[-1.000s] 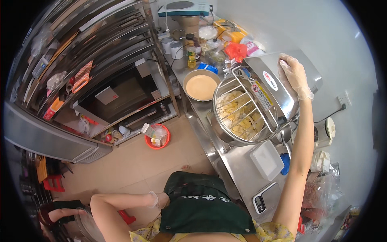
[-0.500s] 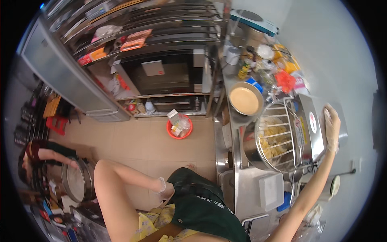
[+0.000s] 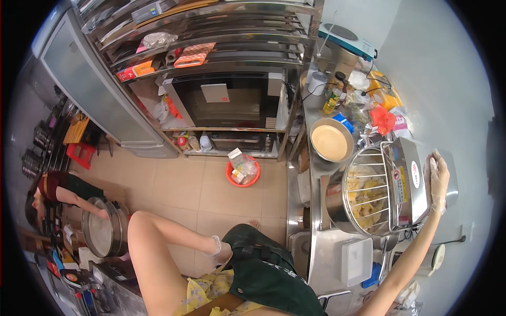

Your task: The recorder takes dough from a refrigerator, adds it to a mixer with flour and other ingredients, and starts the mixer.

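Note:
My right hand [image 3: 438, 181], in a clear plastic glove, lies against the far side of the silver mixer head [image 3: 415, 176] with its fingers stretched out. Below the mixer's wire guard [image 3: 366, 192], the steel bowl [image 3: 337, 197] holds pale yellow chunks and a whitish mass. My left arm is bent, and the gloved left hand [image 3: 224, 254] rests beside my dark green apron [image 3: 261, 276]; its fingers are mostly hidden. A round pan of light tan batter [image 3: 331, 139] stands on the steel counter just beyond the bowl.
A white plastic tub [image 3: 357, 262] sits on the counter's near part. Bottles, bags and an orange-red bag [image 3: 382, 120] crowd the far part. A red basket [image 3: 242, 171] with cartons is on the floor. At left, another person [image 3: 68, 192] handles a large round sieve [image 3: 100, 226].
The whole view has shifted slightly right and down. My right hand stays at the mixer's side, and the yellow chunks in the bowl lie differently.

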{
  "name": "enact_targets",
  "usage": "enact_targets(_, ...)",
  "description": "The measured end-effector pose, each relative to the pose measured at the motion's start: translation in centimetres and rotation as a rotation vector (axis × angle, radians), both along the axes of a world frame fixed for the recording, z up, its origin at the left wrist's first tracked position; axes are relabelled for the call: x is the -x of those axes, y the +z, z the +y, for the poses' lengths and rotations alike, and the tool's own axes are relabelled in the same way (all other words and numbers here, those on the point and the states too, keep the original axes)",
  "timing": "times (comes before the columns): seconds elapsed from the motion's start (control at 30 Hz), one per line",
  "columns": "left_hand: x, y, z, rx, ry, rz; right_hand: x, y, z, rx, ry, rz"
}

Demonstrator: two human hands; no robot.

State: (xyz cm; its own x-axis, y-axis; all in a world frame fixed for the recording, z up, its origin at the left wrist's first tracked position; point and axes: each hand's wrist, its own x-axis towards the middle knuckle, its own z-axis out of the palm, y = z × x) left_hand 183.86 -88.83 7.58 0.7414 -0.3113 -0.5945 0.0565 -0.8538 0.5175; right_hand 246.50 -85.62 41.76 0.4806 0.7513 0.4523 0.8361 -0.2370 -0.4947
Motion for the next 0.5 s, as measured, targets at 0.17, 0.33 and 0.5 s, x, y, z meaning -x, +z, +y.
enact_targets(0.17,-0.5,1.6,0.9,0.025,-0.031,0.076,0.3,0.6,-0.3,0.015,0.018,-0.088)
enact_targets(0.33,-0.8,3.0,1.9,0.038,-0.132,0.155,0.1,-0.2,0.6,-0.048,0.009,-0.123)
enact_targets(0.5,0.2,3.7,2.8,0.112,-0.008,0.073,-0.4,-0.5,0.7,-0.034,-0.014,-0.144)
